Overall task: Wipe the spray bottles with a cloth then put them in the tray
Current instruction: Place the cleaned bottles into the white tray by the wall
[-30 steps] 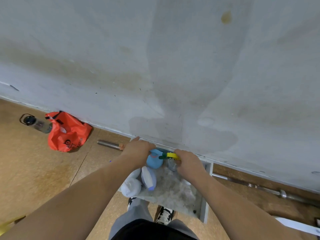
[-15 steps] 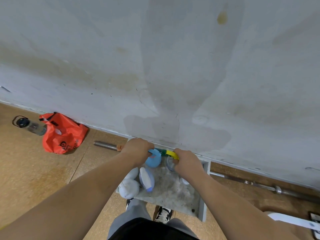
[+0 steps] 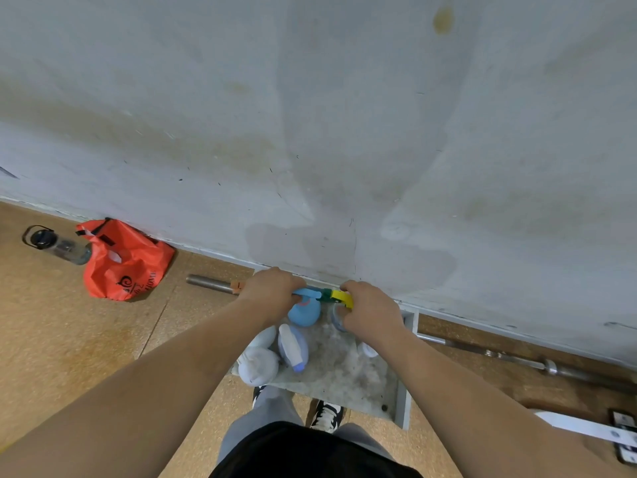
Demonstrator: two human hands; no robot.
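The left hand [image 3: 272, 291] grips the blue bottle [image 3: 305, 312] and the right hand [image 3: 370, 310] grips the yellow-trigger bottle [image 3: 341, 297], both at the tray's [image 3: 406, 391] far end. The nozzles touch, so they could snag and topple a bottle.

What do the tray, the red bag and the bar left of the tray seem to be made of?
Tray: probably painted metal, though plastic is possible; grey, matt, thin flat walls, blotched floor. Bag: thin plastic film, glossy and crumpled, with printed lettering. Bar: metal, likely steel, with a dull silvery sheen.

Red bag [image 3: 125, 262] beside water bottle [image 3: 57, 244]
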